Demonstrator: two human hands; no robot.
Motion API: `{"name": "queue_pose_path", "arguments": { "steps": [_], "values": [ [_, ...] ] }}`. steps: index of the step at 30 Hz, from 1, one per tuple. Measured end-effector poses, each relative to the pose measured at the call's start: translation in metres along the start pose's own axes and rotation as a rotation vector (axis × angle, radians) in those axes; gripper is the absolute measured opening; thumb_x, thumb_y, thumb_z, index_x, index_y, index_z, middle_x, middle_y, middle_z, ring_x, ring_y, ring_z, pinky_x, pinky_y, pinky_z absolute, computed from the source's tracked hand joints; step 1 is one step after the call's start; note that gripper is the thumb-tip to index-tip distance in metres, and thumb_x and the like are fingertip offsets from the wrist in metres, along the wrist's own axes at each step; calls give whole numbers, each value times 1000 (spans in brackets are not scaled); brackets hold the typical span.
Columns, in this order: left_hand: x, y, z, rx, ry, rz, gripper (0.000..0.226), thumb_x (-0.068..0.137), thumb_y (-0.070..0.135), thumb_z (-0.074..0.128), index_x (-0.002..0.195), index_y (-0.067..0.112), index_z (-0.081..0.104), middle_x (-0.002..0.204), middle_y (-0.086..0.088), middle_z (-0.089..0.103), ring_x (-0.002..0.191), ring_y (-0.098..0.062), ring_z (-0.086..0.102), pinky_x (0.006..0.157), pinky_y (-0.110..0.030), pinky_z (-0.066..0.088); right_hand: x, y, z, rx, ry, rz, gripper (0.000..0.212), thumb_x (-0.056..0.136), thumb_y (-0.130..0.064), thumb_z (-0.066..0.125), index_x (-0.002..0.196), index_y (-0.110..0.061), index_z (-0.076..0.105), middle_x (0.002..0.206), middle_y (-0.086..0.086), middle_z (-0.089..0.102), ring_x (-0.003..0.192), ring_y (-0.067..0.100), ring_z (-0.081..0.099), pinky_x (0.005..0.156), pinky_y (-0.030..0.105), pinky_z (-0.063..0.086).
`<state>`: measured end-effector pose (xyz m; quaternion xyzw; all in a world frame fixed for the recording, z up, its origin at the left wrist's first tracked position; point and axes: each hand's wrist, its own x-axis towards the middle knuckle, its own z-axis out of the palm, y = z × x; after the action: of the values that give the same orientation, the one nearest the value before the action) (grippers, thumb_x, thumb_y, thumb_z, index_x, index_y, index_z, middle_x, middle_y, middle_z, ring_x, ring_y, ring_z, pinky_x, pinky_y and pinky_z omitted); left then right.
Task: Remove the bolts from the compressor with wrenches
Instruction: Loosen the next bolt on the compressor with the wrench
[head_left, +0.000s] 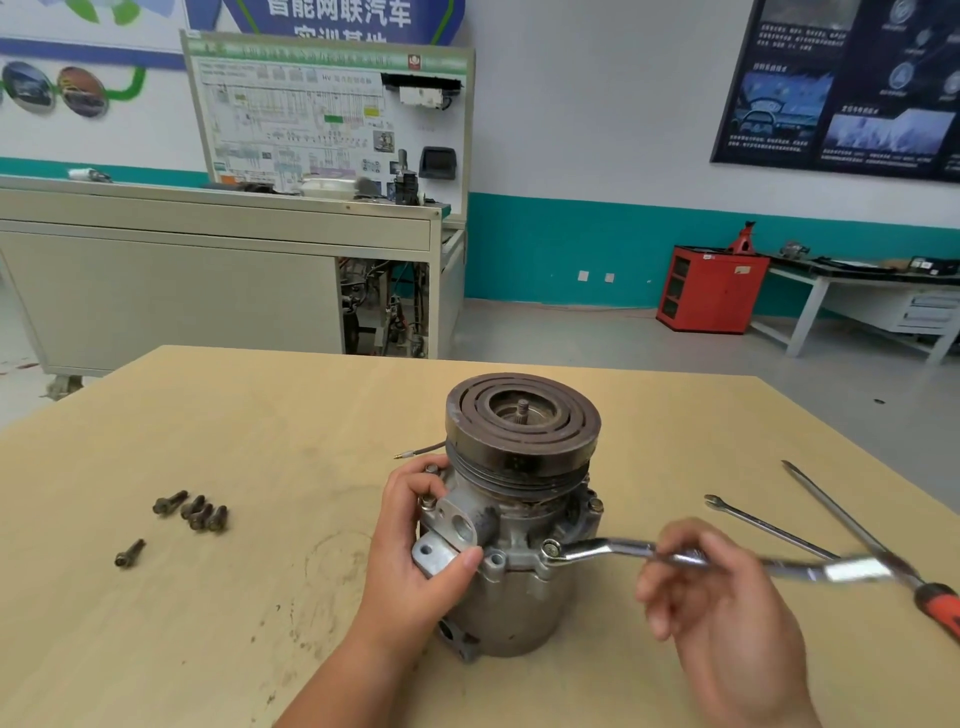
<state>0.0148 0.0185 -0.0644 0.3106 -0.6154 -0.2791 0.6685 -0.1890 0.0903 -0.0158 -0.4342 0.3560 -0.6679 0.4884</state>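
Right hand (727, 608): fingers (657, 584) curled round the shank of the wrench (623, 550), about midway along. The hand was blurred, so how tight the grip was could not be told.

Wrench: long axis roughly level, running left to right. The ring end lay to the left of the fingers, the free end beyond them to the right.

Bolt (550, 548): under the ring end, at the front-right of the flange, nearer the right hand. Judged the pivot for the coming swing.

Compressor (519, 608): upright on the table (260, 623), pulley uppermost, between the two hands.

Left hand (415, 561): fingers wrapped over the left mounting lug, thumb pressed on its front, bracing the body.

Loose bolts (200, 512): a cluster and one single, well apart to the left.

Spare wrench (769, 525) and screwdriver (857, 525): on the table to the right.
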Motion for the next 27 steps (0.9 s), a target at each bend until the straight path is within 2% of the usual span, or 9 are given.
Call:
{"name": "queue_pose_path", "arguments": {
  "steps": [4, 7, 9, 13, 16, 18, 21, 24, 27],
  "values": [
    [1, -2, -1, 33, -20, 5, 46, 67, 35, 62, 102, 10, 48, 125, 2, 50, 121, -27, 49, 94, -32, 43, 35, -3, -3, 143, -22, 189, 37, 87, -18, 34, 57, -6, 53, 39, 11, 43, 32, 13, 34, 34, 14, 30],
    [0, -3, -2, 32, -21, 2, 46, 67, 36, 62, 102, 10, 48, 124, 6, 50, 121, -26, 49, 94, -28, 43, 34, -4, 4, 343, 79, 110, 26, 72, -27, 44, 51, -12, 53, 36, 3, 38, 30, 10, 30, 35, 14, 26],
    [-1, -3, -2, 23, -16, -6, 46, 66, 35, 62, 102, 10, 48, 124, 8, 50, 121, -25, 49, 93, -28, 43, 18, -3, 3, 400, 115, 19, 23, 60, -37, 59, 48, -17, 58, 38, 2, 44, 28, 11, 35, 36, 12, 27],
    [0, -2, -1, 19, -6, -13, 44, 66, 36, 62, 101, 13, 49, 123, 9, 50, 120, -27, 49, 94, -32, 43, -9, 9, 1, 150, 0, -51, 46, 37, -70, 75, 57, -28, 69, 61, 10, 70, 35, 16, 56, 38, 5, 34],
    [0, 0, -1, 28, -17, -2, 44, 67, 36, 62, 101, 12, 48, 124, 6, 50, 120, -27, 49, 94, -31, 42, -19, 16, 3, 141, -300, -7, 42, 64, -68, 67, 88, -34, 70, 102, 0, 72, 75, 19, 72, 43, 10, 47],
    [1, 0, -2, 54, -24, 14, 44, 68, 37, 61, 101, 10, 48, 124, 1, 50, 120, -27, 49, 94, -32, 43, -28, 15, 7, 87, -340, 37, 42, 60, -70, 69, 88, -38, 69, 108, -8, 69, 91, 17, 69, 47, 11, 48],
    [1, 0, -3, 70, -31, 17, 44, 69, 36, 61, 101, 7, 48, 124, -3, 49, 120, -29, 49, 94, -35, 43, -39, 12, 15, -23, -200, 77, 51, 24, -68, 84, 61, -35, 71, 88, 4, 75, 74, 19, 72, 37, 9, 38],
    [1, 1, -3, 66, -32, 16, 45, 69, 36, 61, 100, 7, 48, 124, -3, 49, 120, -28, 49, 94, -35, 43, -42, 8, 19, -105, -67, -8, 7, 47, -41, 70, 53, -37, 70, 84, 11, 74, 60, 22, 71, 40, 6, 39],
    [1, 1, -2, 70, -33, 15, 46, 69, 37, 60, 100, 5, 47, 124, -6, 49, 120, -28, 49, 94, -37, 43, -37, -3, 22, -169, -106, -36, 50, 32, -83, 66, 60, -42, 70, 76, 7, 75, 50, 23, 68, 37, 5, 36]
  ]
}}
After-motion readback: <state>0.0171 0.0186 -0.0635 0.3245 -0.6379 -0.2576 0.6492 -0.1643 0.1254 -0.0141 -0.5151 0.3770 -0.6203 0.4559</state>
